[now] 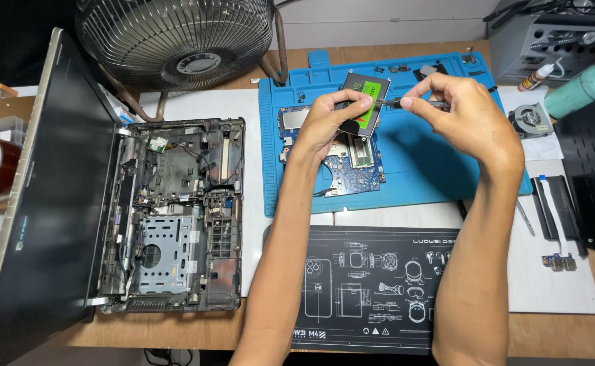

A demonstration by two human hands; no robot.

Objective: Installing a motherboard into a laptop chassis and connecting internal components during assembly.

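A: What do the hands have?

B: The left hand (330,120) pinches a flat dark drive (364,102) with a green label, fingers closed on its lower left edge, and holds it tilted above the blue work mat (433,169). The right hand (463,112) is closed around a small screwdriver (406,102), whose tip meets the drive's right edge.

A: What lies under them?

B: A blue circuit board (352,173) rests on the mat right below the drive, partly hidden by the left hand and wrist. Small loose parts sit along the mat's far edge.

A: And around that?

B: To the left, an opened laptop base (175,217) shows its bare frame, with the dark lid (47,196) swung out flat beside it. A metal fan (175,37) stands behind it. Both forearms cross a black printed mat (372,291) at the near edge. To the right lie a small round cooler fan (529,120), a teal bottle (582,88), flat ribbon cables (555,210) and a little board (559,261), well apart from the hands
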